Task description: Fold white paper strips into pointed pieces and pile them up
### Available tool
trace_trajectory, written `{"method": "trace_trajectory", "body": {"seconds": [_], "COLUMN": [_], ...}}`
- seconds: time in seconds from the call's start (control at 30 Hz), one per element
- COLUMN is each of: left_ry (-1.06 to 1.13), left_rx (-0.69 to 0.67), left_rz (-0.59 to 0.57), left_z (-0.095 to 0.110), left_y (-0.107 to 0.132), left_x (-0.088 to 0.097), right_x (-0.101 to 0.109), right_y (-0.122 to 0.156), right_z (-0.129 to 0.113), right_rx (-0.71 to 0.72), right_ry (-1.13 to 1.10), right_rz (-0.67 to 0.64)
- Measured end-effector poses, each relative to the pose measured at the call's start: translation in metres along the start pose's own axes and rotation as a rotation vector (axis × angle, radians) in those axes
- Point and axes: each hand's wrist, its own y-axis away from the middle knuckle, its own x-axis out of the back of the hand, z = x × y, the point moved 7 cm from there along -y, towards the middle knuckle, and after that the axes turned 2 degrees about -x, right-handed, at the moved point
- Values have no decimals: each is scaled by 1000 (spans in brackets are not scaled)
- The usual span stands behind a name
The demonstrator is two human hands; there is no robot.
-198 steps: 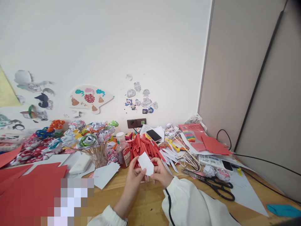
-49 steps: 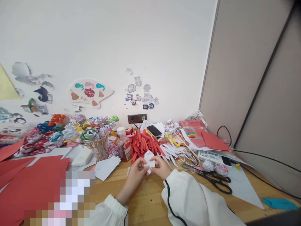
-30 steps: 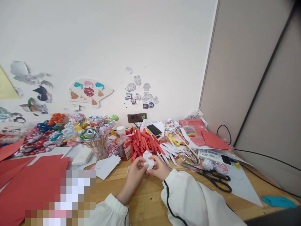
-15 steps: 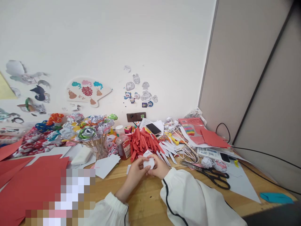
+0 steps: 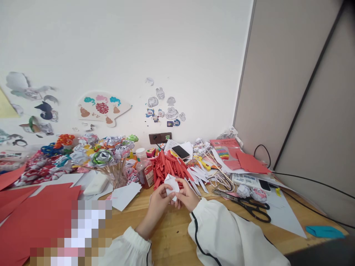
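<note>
My left hand and right hand grasp a small white paper from its two sides, just below the centre of the frame, with both thumbs on the near face. Crease lines show on the paper, and its top edge rises to a point. Directly behind it lies a heap of red strips; white strips spread to the right of these. At the left of the heap stands a bottle with a white cap, and farther left are paper flowers. Left of my left hand, a white sheet lies on the desk; red sheets overlap at lower left. Right of centre, the scissors point their blades toward my right hand, with two paper balls just behind. At far lower right is a teal paper. Beyond the strips, a phone rests face up. A fan cut-out adorns the wall, left of centre.
</note>
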Motion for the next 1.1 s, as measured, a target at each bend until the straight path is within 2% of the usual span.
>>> {"method": "trace_trajectory", "body": {"seconds": [0.23,0.43,0.53,0.63,0.7,0.77,0.87,0.97,1.1], "left_ry": [115,93,110,140,128,109,29,-26,13], "left_rx": [32,-1,-1,-49,-105,-110,-51,23,87], "left_rz": [-28,27,34,102,244,275,160,66,-49], "left_z": [4,-1,2,11,17,18,14,10,12], "left_y": [0,0,1,0,0,-2,-7,-9,-5], "left_x": [-5,-1,-1,9,26,36,36,31,21], "right_x": [4,-2,2,7,8,9,16,26,40], "right_y": [0,0,-2,-4,-4,-3,-2,-4,-9], "right_z": [-2,-2,-2,0,4,9,11,8,4], "right_rx": [41,65,70,35,-25,-81,-107,-83,-72], "right_ry": [-27,-3,23,37,54,86,137,187,151], "right_rz": [61,15,23,-42,-139,-203,-191,-103,40]}}
